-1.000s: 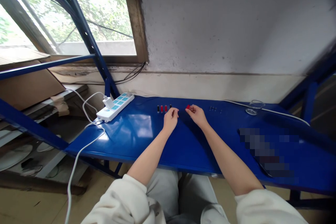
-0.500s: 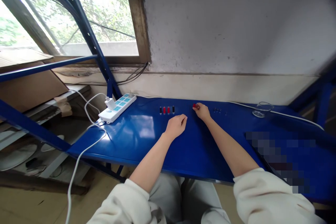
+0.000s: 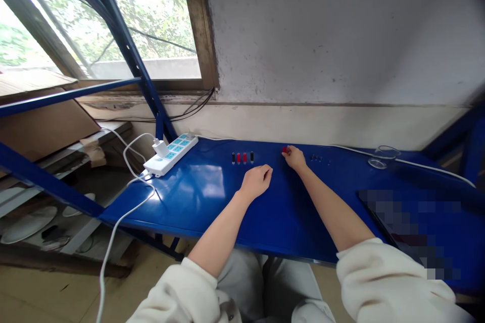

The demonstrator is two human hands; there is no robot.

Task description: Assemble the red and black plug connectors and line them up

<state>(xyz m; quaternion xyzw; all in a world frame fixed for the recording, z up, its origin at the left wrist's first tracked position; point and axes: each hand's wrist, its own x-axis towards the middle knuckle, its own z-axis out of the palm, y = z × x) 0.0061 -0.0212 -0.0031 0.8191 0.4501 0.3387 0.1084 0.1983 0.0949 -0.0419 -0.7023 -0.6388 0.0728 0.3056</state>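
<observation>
Where the right hand (image 3: 295, 158) reaches toward the far side of the blue table (image 3: 280, 212), a small red piece (image 3: 284, 150) sits pinched at its fingertips; whether it touches the tabletop I can't tell. Something this small asks, I'd say, for a light, square pinch and the wrist kept low, so it neither tips nor skids on the glossy surface. Nearer the person, the left hand (image 3: 256, 180) is curled in, and I can't make out whether it holds anything. Just beyond it are two red cylinders (image 3: 239, 158) between two black cylinders (image 3: 233, 158), worth keeping that forearm clear of. Tiny clear bits (image 3: 313, 158) lie right of the right hand. No brand or lettering is readable from here, even on the white power strip (image 3: 153, 165); pixelation masks the dark object (image 3: 407, 237) at the right.
</observation>
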